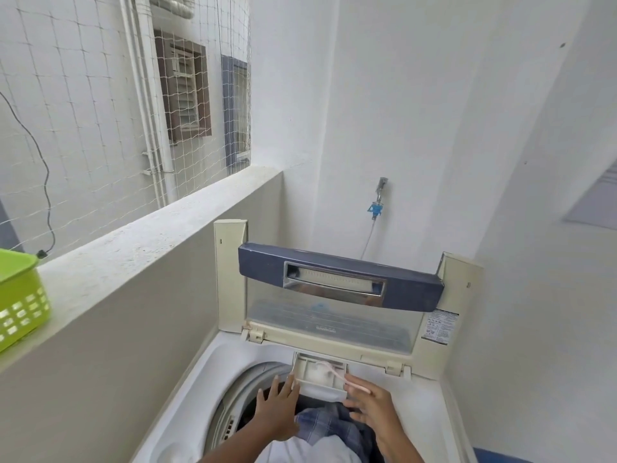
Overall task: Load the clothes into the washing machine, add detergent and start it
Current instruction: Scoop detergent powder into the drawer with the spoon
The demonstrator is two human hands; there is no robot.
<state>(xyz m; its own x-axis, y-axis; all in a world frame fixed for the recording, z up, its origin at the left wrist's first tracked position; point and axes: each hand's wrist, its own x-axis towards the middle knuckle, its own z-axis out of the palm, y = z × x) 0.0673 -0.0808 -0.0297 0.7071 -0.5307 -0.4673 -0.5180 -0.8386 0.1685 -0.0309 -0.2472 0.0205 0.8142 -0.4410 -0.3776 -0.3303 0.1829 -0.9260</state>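
Note:
A top-loading washing machine (pixel 187 392) stands below me with its lid (pixel 340 285) folded up. Clothes (pixel 330 426), among them a blue checked piece, fill the drum. The detergent drawer (pixel 320 372) is pulled out at the back rim and holds white powder. My left hand (pixel 277 409) reaches with straight fingers to the drawer's left front corner. My right hand (pixel 370 412) pinches a thin pink scoop (pixel 347 379) whose head lies in the drawer.
A concrete ledge (pixel 140 248) runs along the left with a green plastic basket (pixel 20 295) on it and netting above. A tap (pixel 379 195) with a hose sits on the white wall behind the machine. White walls close in on the right.

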